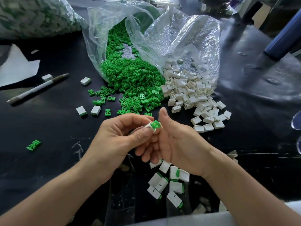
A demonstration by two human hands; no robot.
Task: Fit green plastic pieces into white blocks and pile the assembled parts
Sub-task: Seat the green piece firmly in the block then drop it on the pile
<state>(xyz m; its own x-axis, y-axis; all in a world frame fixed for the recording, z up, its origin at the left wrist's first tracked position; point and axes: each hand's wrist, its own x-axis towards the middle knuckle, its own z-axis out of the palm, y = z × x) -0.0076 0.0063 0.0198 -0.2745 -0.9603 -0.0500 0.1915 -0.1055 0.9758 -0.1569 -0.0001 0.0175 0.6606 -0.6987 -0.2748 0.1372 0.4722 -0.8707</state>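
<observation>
My left hand (117,137) pinches a white block (150,127) between thumb and fingers. A green piece (156,124) sticks out of the block's end. My right hand (175,141) holds that green piece, thumb raised beside it. Both hands meet above the black table's middle. A heap of green pieces (130,75) spills from a clear bag behind them. White blocks (195,98) spill from a second bag to its right. Several assembled parts (169,183) lie in a pile below my right hand.
A pen (37,88) lies at the left beside a white sheet (16,69). Loose assembled parts (88,110) and a stray green piece (33,145) dot the black table (48,128). A full bag (32,15) sits at the back left, a blue cylinder (283,35) at the right.
</observation>
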